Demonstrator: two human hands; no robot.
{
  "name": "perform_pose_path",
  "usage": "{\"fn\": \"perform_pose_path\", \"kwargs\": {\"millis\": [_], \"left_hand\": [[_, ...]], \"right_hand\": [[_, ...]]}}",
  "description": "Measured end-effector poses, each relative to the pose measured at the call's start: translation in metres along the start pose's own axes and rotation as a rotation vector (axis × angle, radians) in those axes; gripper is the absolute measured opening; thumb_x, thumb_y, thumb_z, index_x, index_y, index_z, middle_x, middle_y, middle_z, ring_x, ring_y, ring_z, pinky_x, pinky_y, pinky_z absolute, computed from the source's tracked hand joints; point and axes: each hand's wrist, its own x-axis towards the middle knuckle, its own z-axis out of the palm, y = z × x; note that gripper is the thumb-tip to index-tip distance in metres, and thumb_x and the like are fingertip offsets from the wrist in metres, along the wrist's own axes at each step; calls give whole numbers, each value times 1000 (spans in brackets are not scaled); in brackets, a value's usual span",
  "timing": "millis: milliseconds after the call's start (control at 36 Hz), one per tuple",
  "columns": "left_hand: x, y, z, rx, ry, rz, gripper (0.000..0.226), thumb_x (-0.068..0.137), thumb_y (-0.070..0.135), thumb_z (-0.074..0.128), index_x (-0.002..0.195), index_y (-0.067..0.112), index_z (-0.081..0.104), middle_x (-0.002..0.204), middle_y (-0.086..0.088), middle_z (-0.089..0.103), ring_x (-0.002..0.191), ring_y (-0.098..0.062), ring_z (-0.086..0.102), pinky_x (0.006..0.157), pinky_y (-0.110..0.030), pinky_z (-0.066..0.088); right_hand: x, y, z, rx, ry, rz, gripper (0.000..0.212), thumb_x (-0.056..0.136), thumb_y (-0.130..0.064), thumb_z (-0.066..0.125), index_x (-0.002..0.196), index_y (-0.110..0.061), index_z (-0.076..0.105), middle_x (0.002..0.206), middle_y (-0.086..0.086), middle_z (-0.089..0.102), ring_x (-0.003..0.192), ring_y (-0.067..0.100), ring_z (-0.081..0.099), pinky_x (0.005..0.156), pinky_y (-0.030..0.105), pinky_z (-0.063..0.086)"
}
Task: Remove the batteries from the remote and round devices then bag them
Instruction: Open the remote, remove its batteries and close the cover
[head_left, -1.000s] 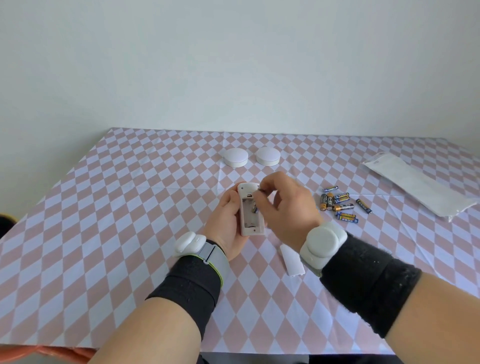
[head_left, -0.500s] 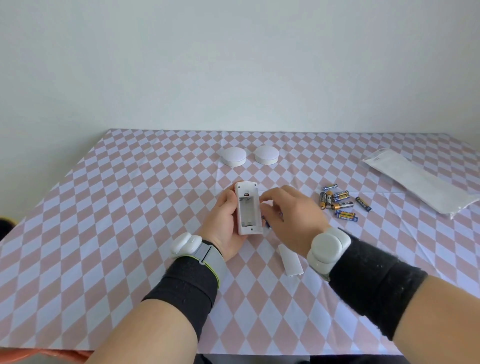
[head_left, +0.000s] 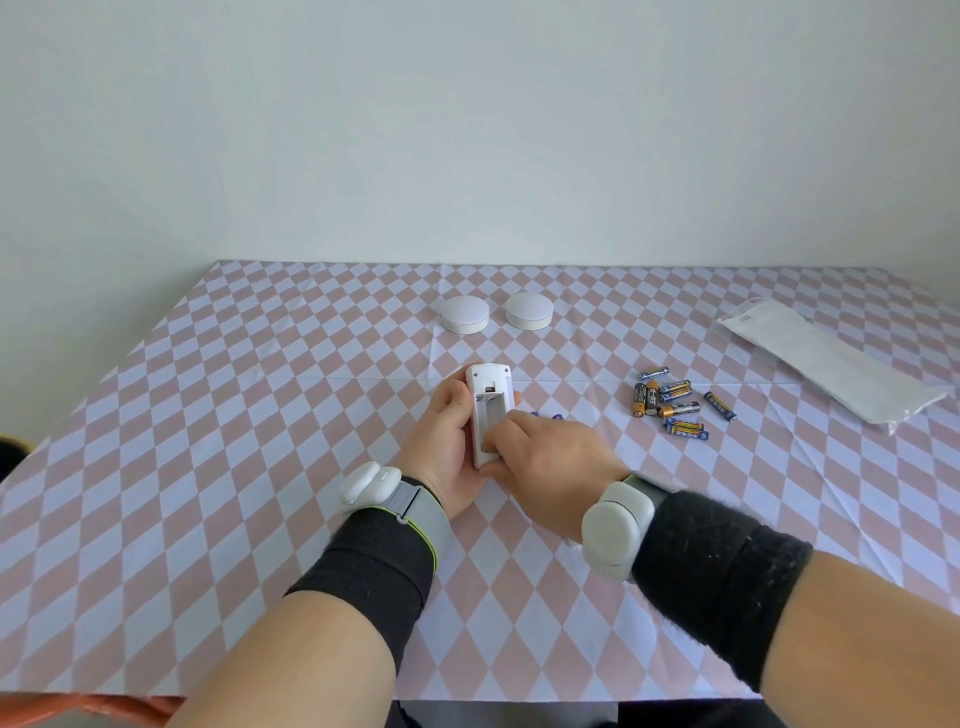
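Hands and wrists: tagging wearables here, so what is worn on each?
The left hand is bare; its wrist wears a white pod on a grey strap edged yellow-green, then a black knit cuff. The right hand, also bare, has a rounded white pod and fuzzy black cuff.

pink-and-white diamond tablecloth (creased across the middle) meets a plain pale wall behind.
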Motion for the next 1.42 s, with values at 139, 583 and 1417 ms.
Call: {"fn": "perform_pose_path", "kwargs": {"millis": [139, 583, 1417], "left_hand": [[-2, 1, 0, 12, -31, 2, 32, 111, 35, 33, 131, 22, 54, 117, -14, 69, 96, -31, 72, 61, -33, 58], [-3, -1, 0, 31, -74, 34, 37, 111, 33, 30, 130, 20, 60, 115, -8, 72, 102, -25, 68, 72, -43, 58], [-7, 2, 7, 71, -57, 60, 31, 111, 24, 31, 121, 20, 60, 101, -4, 73, 78, -16, 74, 59, -33, 59]], "right_hand": [[0, -6, -2, -131, 60, -41, 21, 90, -34, 68, 92, -13, 65, 83, 2, 63, 62, 25, 62, 53, 29, 30], [17, 10, -30, 52, 96, 223, 48, 96, -40, 51, 141, -27, 42, 133, -9, 47, 110, 18, 56, 76, 35, 52], [53, 10, -47, -257, -132, 164, 16, 98, -26, 43, 105, -18, 55, 100, -1, 56, 83, 18, 45, 70, 30, 45]]}}
